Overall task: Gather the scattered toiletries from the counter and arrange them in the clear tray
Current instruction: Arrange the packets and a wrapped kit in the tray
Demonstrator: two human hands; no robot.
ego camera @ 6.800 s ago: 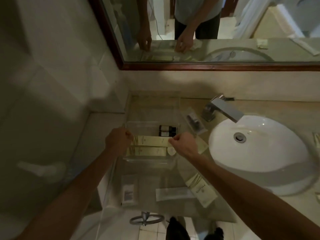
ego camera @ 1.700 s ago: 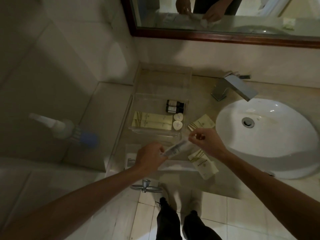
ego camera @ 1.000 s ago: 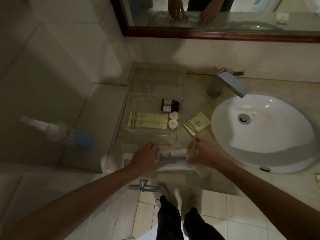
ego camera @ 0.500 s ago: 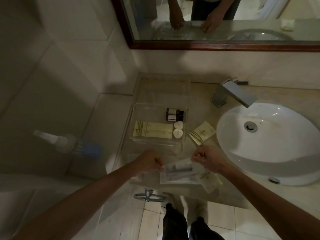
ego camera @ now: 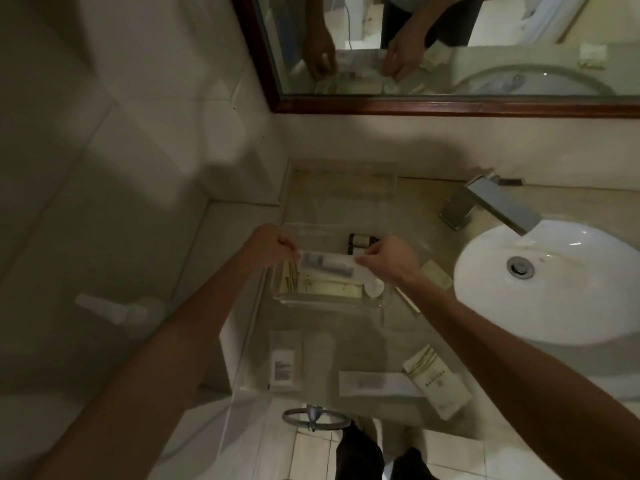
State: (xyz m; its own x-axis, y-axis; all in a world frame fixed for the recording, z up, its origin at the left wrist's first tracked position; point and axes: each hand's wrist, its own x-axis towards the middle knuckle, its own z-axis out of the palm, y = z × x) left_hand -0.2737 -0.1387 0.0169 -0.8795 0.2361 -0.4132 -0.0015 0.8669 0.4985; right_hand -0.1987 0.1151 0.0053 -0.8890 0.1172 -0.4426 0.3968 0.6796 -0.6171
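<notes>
Left hand (ego camera: 268, 245) grip pinches left end of clear packet (ego camera: 327, 266); right hand (ego camera: 389, 259) grip pinches its right end. Packet held level above clear tray (ego camera: 329, 301), over cream sachets (ego camera: 325, 284). Flat wrappers (ego camera: 375, 382) lie on tabletop (ego camera: 356, 344) nearer; sink (ego camera: 554, 282) at right

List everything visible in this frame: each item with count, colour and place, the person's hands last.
clear tray: 1, transparent, counter left of basin
cream packets: 2, in tray
dark bottles: 2, tray's far side
white round: 1 visible, tray's right end
plastic sachet: 1, clear, blurred, held above tray
wrapped items: sachet, long white sleeve, cream packet, near counter edge
small cream packet: beside basin
basin: 1, white
faucet: 1, metal
mirror: wood-framed
left hand, right hand: each pinching a sachet end
</notes>
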